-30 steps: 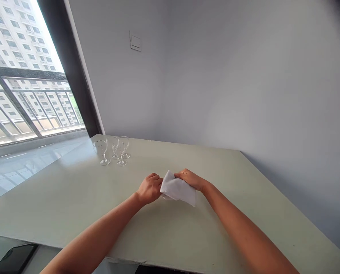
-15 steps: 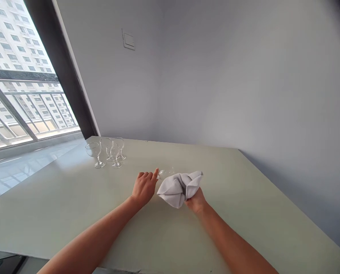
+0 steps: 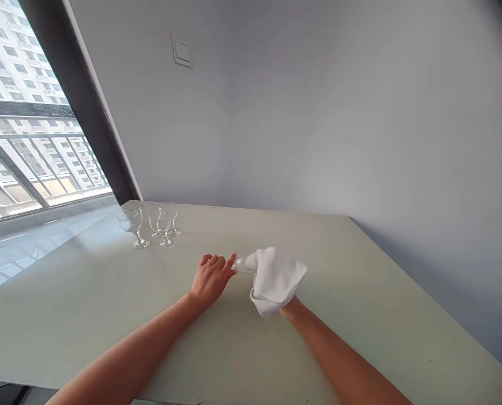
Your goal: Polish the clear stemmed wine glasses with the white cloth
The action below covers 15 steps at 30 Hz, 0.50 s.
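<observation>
Fingers of the left hand (image 3: 211,277) pinch the base end of a small stemmed glass (image 3: 243,264) held just above the pale tabletop (image 3: 86,315), its long axis lying sideways between both hands. Right hand (image 3: 290,306), fingers clenched, grips the white cloth (image 3: 276,278), which covers the bowl end and most of that hand. Four more stemmed glasses (image 3: 149,225) stand upright, well apart toward the far-left corner.
</observation>
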Each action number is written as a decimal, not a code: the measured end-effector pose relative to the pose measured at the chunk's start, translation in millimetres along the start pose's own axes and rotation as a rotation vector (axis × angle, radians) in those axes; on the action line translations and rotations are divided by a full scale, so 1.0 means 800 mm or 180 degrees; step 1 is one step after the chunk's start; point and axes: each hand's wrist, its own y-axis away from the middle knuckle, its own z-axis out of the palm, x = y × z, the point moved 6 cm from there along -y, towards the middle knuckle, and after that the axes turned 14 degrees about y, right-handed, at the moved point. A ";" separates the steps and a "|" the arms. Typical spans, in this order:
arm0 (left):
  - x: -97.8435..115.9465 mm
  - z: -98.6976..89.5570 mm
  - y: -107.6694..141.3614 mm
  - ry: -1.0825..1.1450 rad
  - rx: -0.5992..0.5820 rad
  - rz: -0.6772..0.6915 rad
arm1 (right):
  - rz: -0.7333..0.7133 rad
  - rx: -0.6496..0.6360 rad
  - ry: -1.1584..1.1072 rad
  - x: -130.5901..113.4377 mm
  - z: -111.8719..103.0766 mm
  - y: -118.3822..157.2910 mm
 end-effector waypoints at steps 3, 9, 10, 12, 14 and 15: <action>0.009 -0.006 0.000 0.0069 0.0055 0.0237 | 0.0048 -0.0172 -0.1041 0.001 0.003 0.013; 0.016 -0.012 0.001 0.0146 0.0107 0.0344 | 0.0448 -0.0622 -0.2763 0.008 0.021 0.023; 0.015 -0.011 0.001 0.0206 0.0069 0.0340 | 0.0439 -0.0582 -0.2636 0.007 0.019 0.021; 0.013 -0.007 0.000 0.0427 -0.0070 0.0275 | 0.0277 -0.0496 -0.2258 0.003 0.011 0.020; 0.007 -0.005 -0.002 0.0829 -0.0331 0.0099 | 0.0002 -0.0530 -0.1821 -0.007 0.002 0.021; 0.003 -0.004 -0.003 0.1123 -0.0534 -0.0035 | -0.0135 -0.0597 -0.1626 -0.012 -0.002 0.023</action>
